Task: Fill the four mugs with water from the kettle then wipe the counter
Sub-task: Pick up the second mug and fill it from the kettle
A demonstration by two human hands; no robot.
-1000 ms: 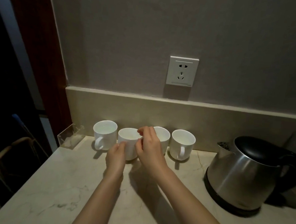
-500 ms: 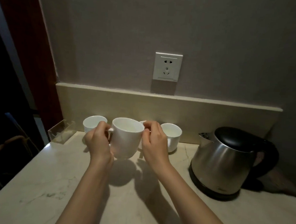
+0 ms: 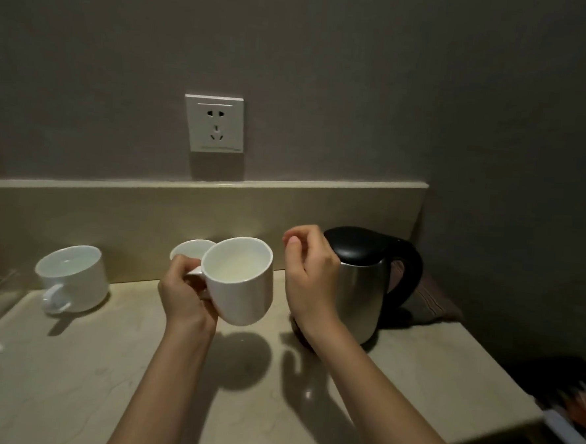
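Mug (image 3: 238, 280), white, held by its handle in the closed left hand (image 3: 186, 296) above the counter (image 3: 69, 379), likely brought near the kettle (image 3: 367, 281) for filling. Right hand (image 3: 310, 274) loosely curled, empty, partly masking the kettle. Only three mugs are visible; their contents are indistinct.

White mugs (image 3: 237, 280) – steel kettle (image 3: 361, 294), black lid (image 3: 355, 244).
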